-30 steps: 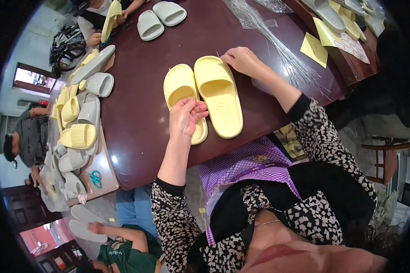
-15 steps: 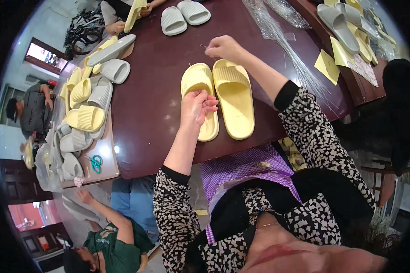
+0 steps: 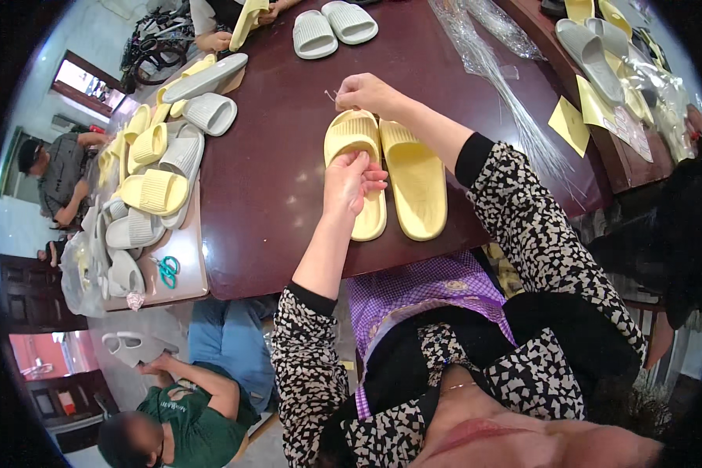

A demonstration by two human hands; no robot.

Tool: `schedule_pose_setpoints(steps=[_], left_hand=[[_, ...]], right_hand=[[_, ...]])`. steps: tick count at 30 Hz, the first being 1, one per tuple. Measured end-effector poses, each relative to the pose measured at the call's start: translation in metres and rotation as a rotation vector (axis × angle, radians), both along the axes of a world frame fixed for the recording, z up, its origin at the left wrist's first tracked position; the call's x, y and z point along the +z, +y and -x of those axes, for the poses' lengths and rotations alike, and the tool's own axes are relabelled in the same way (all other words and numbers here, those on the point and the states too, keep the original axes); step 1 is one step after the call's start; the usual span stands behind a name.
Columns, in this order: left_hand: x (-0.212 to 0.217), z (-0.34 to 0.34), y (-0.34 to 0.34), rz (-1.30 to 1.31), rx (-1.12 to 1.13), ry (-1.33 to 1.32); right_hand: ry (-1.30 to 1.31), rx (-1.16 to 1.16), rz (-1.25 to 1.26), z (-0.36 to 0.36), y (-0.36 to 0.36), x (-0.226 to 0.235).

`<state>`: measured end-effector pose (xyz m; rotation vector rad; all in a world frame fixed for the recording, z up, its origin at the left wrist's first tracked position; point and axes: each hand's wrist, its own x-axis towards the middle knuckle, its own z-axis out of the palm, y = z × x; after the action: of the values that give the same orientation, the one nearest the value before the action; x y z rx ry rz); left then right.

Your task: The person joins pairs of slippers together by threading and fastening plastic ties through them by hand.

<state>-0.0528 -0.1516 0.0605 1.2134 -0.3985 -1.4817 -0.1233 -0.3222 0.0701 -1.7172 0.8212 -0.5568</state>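
Note:
A pair of yellow slides stands side by side in front of me, toes away from me. On the left slide [image 3: 369, 222] my left hand [image 3: 349, 183] is closed at the ribbed strap, thumb on the strap's edge and other fingers curled beside it. Just beyond that slide's toe, my right hand [image 3: 366, 95] is pinched on a thin pale strand [image 3: 330, 97], whose end sticks out to the left of the fingers. My right forearm partly covers the strap of the right slide [image 3: 418, 195].
Grey slides [image 3: 315, 35] sit at the table's far side. Thin clear strands [image 3: 515, 113] and a yellow card [image 3: 569, 126] lie to the right. On the left table are piled slides [image 3: 154, 192] and teal scissors [image 3: 168, 271]. Co-workers sit left and across.
My right hand has come closer to the left slide's toe. My left hand keeps its hold at the strap. The person in green at lower left now holds up grey slides.

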Motion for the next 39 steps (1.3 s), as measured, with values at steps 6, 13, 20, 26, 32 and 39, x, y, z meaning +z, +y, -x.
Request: schedule_pose_setpoints(steps=[6,13,20,26,32,39], left_hand=[[0.024,-0.024,0.016,0.291,0.104,-0.518],[0.027,-0.035,-0.020,0.364,0.232,-0.240],[0.016,-0.036,-0.027,0.407,0.161,0.010],[0.017,-0.033,-0.033,0.453,0.102,0.010],[0.019,-0.027,-0.029,0.405,0.108,-0.104],[0.021,-0.019,-0.019,0.376,0.163,-0.253]], right_hand=[[-0.238,0.048,0.017,0.022,0.032,0.014],[-0.287,0.138,0.027,0.025,0.065,0.017],[-0.348,0.005,0.038,0.035,0.068,0.006],[-0.344,-0.124,-0.006,0.047,0.077,0.009],[-0.238,-0.246,0.256,0.048,0.096,0.022],[-0.081,-0.271,0.473,0.049,0.106,0.027]])
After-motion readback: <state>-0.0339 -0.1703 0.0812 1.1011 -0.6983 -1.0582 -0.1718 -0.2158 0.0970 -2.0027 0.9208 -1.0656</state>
